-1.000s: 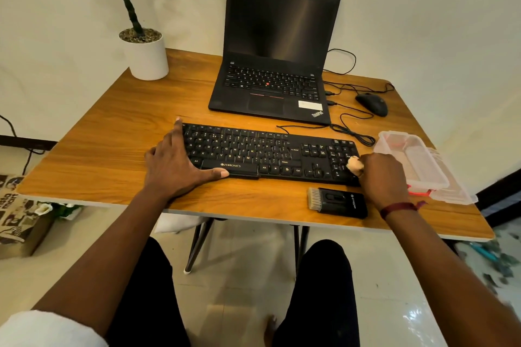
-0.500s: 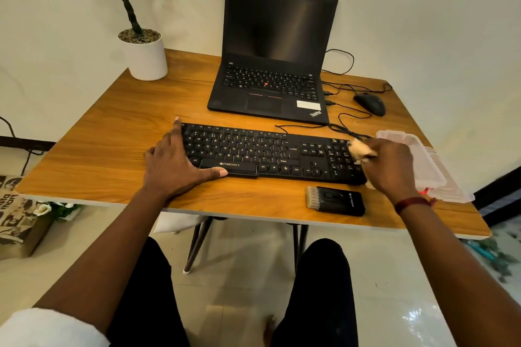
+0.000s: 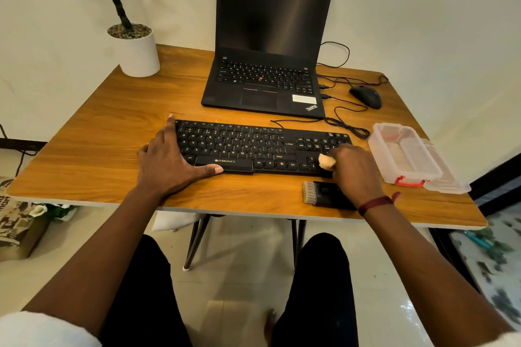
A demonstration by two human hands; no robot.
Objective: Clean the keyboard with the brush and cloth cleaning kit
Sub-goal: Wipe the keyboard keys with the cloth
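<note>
Wooden table: left hand flat, bracing keyboard left edge; right hand pinches cloth on keys.

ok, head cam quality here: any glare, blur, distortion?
Head view: wide-angle bows the table edges; a soft glare streak crosses the laptop screen; floor tiles at lower right shine; the far-right edge smears; keyboard legends read sharp.

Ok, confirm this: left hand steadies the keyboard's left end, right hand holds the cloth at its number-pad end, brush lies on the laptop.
One thing is wrong. In the head view the brush lies on the table in front of the right end of the keyboard, not on the laptop. The left hand steadying the left end and the right hand holding the cloth are correct.
</note>
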